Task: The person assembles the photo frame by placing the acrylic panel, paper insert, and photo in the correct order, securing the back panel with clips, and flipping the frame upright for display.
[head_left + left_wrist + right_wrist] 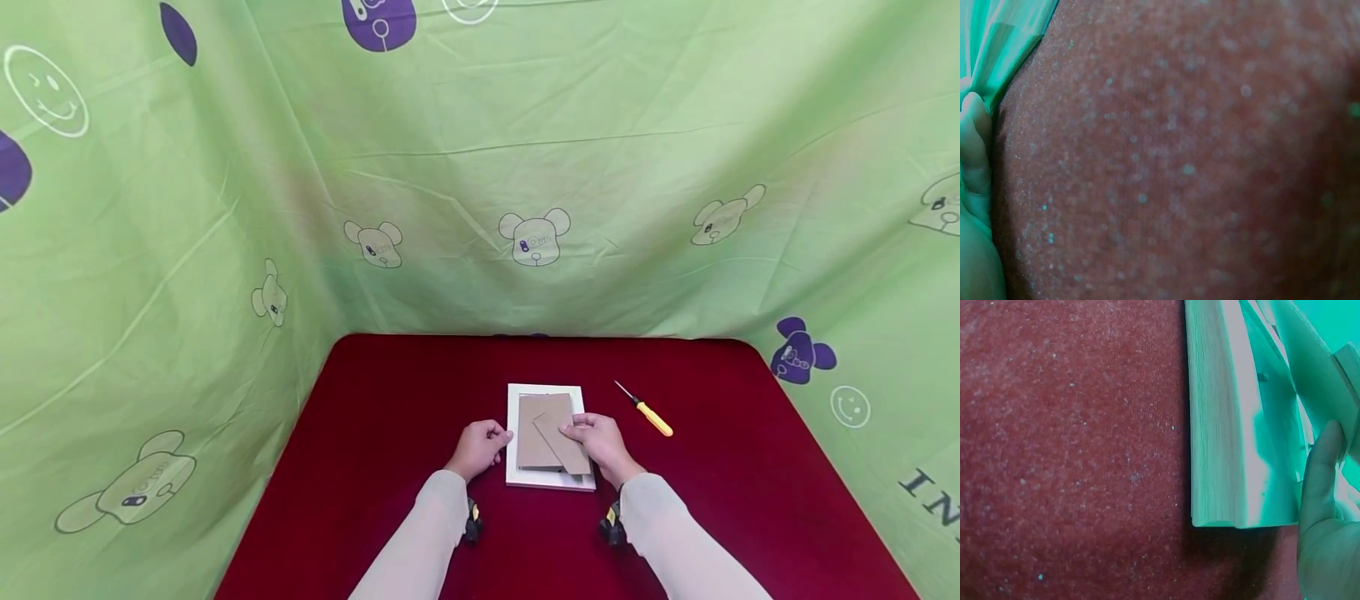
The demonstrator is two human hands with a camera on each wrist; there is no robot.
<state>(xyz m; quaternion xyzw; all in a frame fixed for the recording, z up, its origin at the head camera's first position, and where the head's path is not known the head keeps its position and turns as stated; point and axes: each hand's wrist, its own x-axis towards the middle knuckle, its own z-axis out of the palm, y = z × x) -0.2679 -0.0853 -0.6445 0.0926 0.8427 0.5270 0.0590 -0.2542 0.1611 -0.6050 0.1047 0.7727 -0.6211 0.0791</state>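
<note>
A white picture frame [513,454] lies back side up on the red table, its long sides running away from me. Over its opening is a brown backing board [528,450] with a stand leg [566,450] attached. My right hand [606,446] pinches the backing board at its right edge. In the right wrist view, the backing board [1310,356] is tilted, with its near side raised off the picture frame [1216,425]. My left hand [478,447] holds the frame's left edge between thumb and curled fingers. The left wrist view shows only part of that hand [975,150].
A screwdriver [654,418] with a yellow handle lies right of the picture frame, its tip pointing away to the left. The red table [405,392] is bordered at the back and sides by a green printed cloth [450,183].
</note>
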